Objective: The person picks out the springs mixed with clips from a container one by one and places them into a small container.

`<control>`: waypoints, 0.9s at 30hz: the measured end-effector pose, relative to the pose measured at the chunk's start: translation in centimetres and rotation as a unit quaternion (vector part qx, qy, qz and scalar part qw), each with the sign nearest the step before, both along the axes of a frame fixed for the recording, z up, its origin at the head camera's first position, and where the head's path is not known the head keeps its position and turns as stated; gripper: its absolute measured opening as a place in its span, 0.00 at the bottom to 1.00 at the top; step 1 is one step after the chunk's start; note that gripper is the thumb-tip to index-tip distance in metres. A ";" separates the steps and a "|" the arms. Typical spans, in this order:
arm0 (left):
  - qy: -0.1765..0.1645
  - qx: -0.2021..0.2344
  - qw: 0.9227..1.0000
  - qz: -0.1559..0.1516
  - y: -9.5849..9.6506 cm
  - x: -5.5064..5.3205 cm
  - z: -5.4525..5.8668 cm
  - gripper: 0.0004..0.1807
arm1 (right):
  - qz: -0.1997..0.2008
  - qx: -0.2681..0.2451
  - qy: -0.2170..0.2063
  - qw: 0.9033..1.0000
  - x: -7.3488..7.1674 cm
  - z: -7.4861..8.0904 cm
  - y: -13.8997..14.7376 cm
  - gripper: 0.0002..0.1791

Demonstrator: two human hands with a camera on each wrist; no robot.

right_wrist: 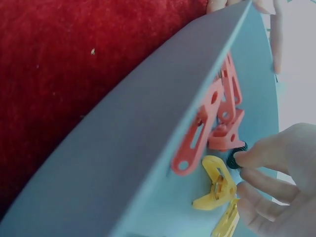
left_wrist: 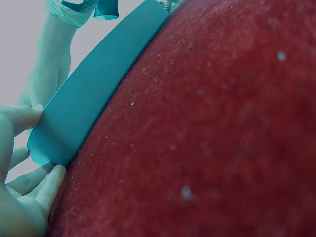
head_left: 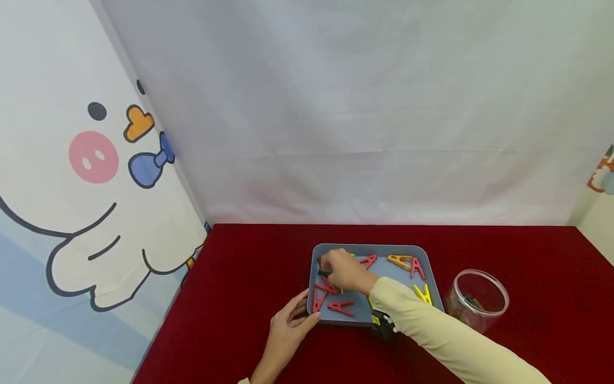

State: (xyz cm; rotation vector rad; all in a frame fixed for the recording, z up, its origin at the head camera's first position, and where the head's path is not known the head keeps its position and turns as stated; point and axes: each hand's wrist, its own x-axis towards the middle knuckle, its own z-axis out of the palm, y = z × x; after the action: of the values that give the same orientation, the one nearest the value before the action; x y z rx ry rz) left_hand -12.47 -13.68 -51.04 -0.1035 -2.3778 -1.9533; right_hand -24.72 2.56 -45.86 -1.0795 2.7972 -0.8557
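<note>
A grey-blue tray (head_left: 360, 317) lies on the table with several spring clamps in it. My left hand (head_left: 287, 325) holds its near left corner, thumb on the front side and fingers along the left. Inside the tray's left part, my right hand (head_left: 346, 271) pinches a small black ridged piece (right_wrist: 236, 157) that looks like a coil spring; the fingers partly hide it. Beside those fingers lie a yellow clamp (right_wrist: 216, 183) and a red clamp (right_wrist: 228, 132). Other red clamps (head_left: 340, 308) lie near the left corner. An orange clamp (head_left: 400, 261) sits at the far right.
Right of the tray stands a clear open jar (head_left: 479, 304) with small dark coiled pieces at its bottom. A red cloth (head_left: 240, 298) covers the table. A pale curtain (head_left: 374, 117) hangs behind, and a printed cartoon sheet (head_left: 96, 213) hangs at the left.
</note>
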 end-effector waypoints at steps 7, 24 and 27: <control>-0.003 0.011 1.000 -0.007 0.2 0.3 0.7 0.30 | 0.001 0.000 0.008 1.000 0.1 -0.5 -0.3 0.11; -0.009 -0.003 1.000 0.002 0.0 -0.1 -0.1 0.30 | -0.002 -0.047 0.010 0.999 -0.9 -0.4 0.7 0.06; -0.010 -0.001 1.000 0.004 0.0 -0.1 -0.1 0.30 | 0.003 -0.056 -0.003 0.998 -0.8 -0.4 0.9 0.06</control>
State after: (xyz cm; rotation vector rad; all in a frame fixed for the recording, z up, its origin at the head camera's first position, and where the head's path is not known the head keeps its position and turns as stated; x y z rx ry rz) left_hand -12.60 -13.68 -51.18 -0.0753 -2.3882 -1.9580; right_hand -25.54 3.51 -46.23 -1.0978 2.7690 -1.0253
